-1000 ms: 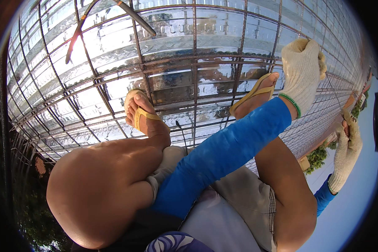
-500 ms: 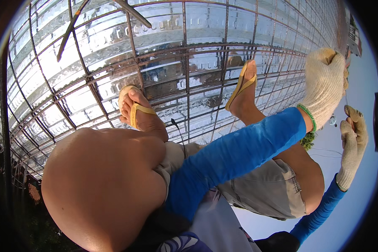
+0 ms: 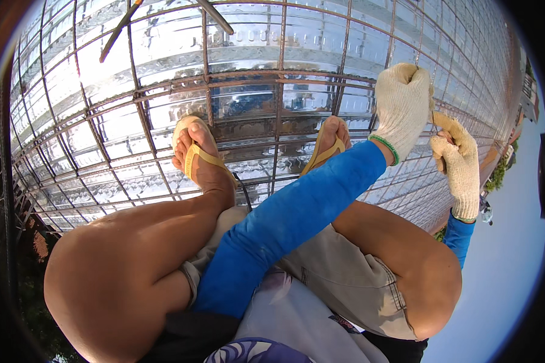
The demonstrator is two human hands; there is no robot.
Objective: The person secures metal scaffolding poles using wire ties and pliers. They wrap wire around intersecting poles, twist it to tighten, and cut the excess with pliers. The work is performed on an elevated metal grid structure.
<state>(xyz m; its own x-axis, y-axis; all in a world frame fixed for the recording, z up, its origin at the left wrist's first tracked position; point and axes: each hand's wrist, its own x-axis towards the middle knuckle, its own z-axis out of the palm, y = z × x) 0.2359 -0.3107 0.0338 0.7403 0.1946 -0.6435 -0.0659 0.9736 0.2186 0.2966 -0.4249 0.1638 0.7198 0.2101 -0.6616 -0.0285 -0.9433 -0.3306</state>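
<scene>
A rusty rebar grid (image 3: pixel 133 115) spans shiny corrugated metal decking (image 3: pixel 242 48), with two feet in yellow flip-flops (image 3: pixel 197 157) planted on the bars. Further right, the left hand (image 3: pixel 401 103) — cotton-gloved, blue sleeve crossing the knees — is closed in a fist on a bar (image 3: pixel 419 51). Just beside it, nearly touching, the gloved right hand (image 3: pixel 457 160) curls shut — on what, I cannot tell.
</scene>
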